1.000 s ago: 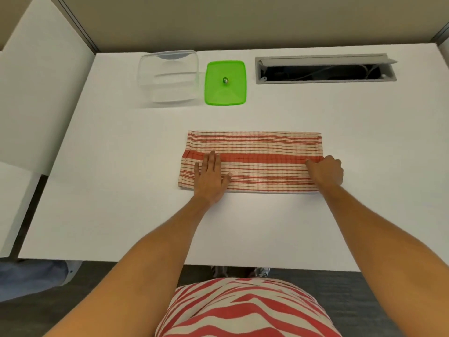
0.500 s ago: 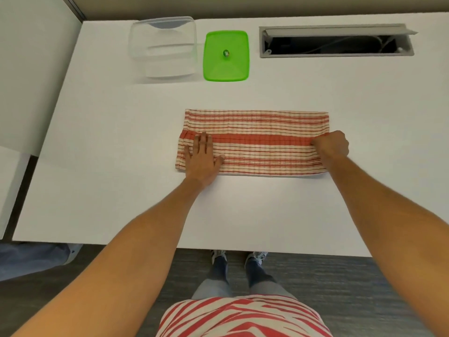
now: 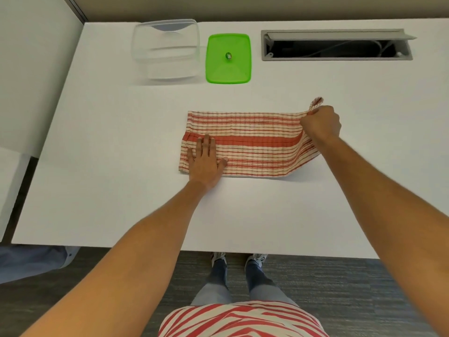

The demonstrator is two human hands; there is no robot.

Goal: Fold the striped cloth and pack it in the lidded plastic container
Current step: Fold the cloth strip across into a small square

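Head view looks down on the cloth (image 3: 252, 144), a red-and-cream striped strip folded lengthwise and lying across the middle of the tabletop (image 3: 121, 203). Its left end lies flat; its right end is raised off the surface, with a small tuft of fabric poking up beside the knuckles.

The left hand (image 3: 206, 161) rests palm down, fingers spread flat, on the cloth's left end, pinning it rather than gripping it. The right hand (image 3: 320, 122) is closed in a fist-like grip on the far right corner, holding that end up.

The cloth looks light, soft and limp: it sags between the raised corner and the flat part and will not keep a shape by itself. It looks unlikely to break, but the layers may slide or splay when moved. The short right edge seems the sensible place to hold, carried over toward the pinned left end, taking all the layers at once.

Well apart at the tabletop's far side stands the container (image 3: 166, 49), clear and open, with the green lid (image 3: 228, 58) lying just beside it on the right. Farther right is a cable hatch (image 3: 337, 45), open. Packing has not begun.
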